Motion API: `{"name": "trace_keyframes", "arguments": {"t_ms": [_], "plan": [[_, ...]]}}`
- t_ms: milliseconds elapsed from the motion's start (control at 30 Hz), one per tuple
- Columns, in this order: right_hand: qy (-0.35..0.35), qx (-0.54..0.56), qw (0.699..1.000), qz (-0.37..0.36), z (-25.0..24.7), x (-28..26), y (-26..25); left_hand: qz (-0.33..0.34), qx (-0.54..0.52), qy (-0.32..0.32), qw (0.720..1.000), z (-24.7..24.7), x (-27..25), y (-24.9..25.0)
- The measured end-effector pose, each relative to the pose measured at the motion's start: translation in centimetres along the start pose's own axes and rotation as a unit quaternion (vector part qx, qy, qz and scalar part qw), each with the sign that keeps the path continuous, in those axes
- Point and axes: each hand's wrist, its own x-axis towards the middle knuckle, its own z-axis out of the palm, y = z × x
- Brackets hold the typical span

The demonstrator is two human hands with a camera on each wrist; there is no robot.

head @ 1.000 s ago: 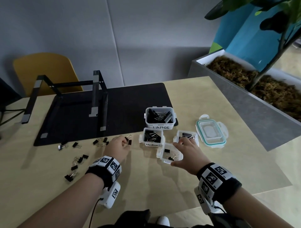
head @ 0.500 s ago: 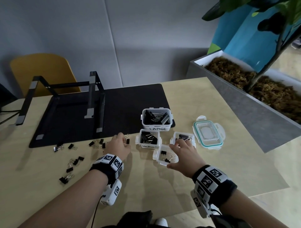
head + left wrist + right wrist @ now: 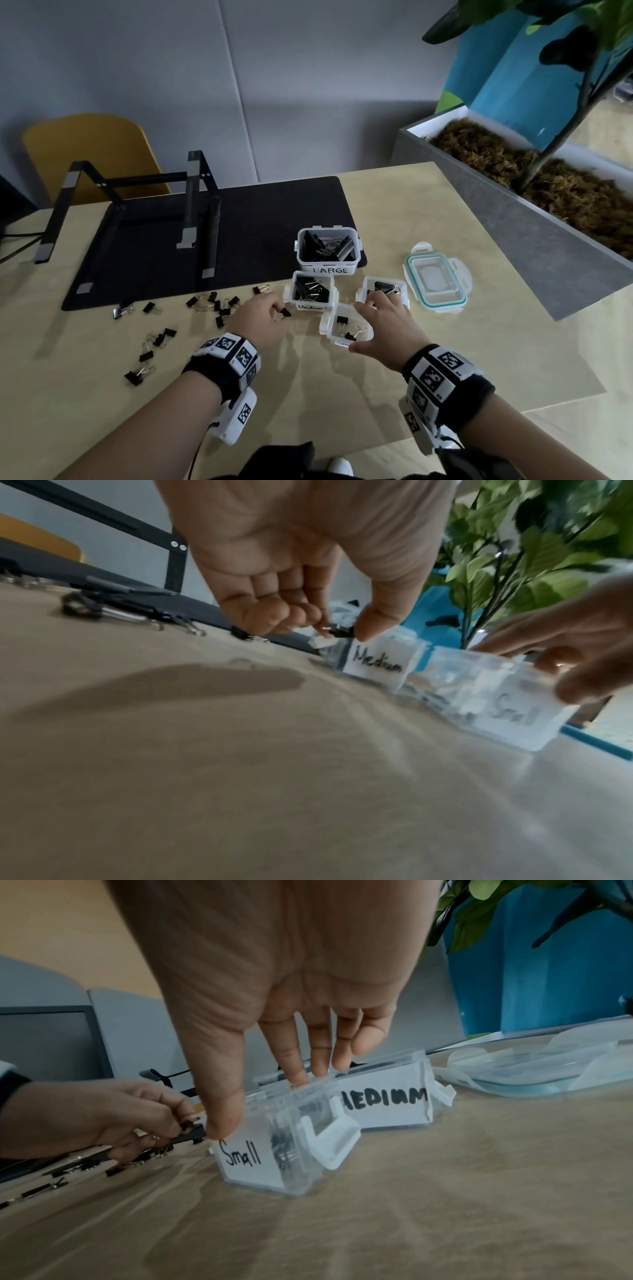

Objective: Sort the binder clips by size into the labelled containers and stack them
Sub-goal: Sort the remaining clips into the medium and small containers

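My left hand (image 3: 279, 313) pinches a small black binder clip (image 3: 337, 633) between thumb and fingers, just left of the clear "Medium" container (image 3: 311, 291). My right hand (image 3: 363, 324) grips the "Small" container (image 3: 260, 1161), thumb on its labelled front and fingers over its far rim; a few small clips lie inside. Behind stand the "LARGE" container (image 3: 327, 246) full of big clips and a second "MEDIUM" container (image 3: 387, 1104). Several loose clips (image 3: 215, 305) are scattered on the table to the left.
A clear lid with a teal seal (image 3: 436, 279) lies right of the containers. A black mat (image 3: 260, 233) carries a black metal stand (image 3: 200, 212) at the back. A grey planter (image 3: 513, 219) borders the table's right side, a yellow chair (image 3: 92, 154) stands behind.
My left hand has lifted a small clip from the pile and carried it right, towards the containers. The right hand has kept its hold on the Small container.
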Motion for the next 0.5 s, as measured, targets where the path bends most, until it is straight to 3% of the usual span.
{"name": "trace_keyframes", "arguments": {"t_ms": [133, 267, 400, 500], "plan": [[0.001, 0.003, 1.000, -0.001, 0.0, 0.0, 0.1, 0.096, -0.075, -0.027, 0.992, 0.4, -1.5, 2.4], [0.002, 0.001, 1.000, 0.000, 0.1, 0.0, 0.1, 0.147, -0.119, -0.050, 0.981, 1.2, -1.7, 5.1], [0.001, 0.003, 1.000, -0.002, 0.0, 0.0, 0.1, 0.148, -0.125, -0.052, 0.980, 0.7, -1.3, 5.8], [0.001, 0.005, 1.000, -0.004, 0.0, 0.0, 0.2, 0.104, -0.089, 0.032, 0.990, -0.3, -0.4, 4.4]]}}
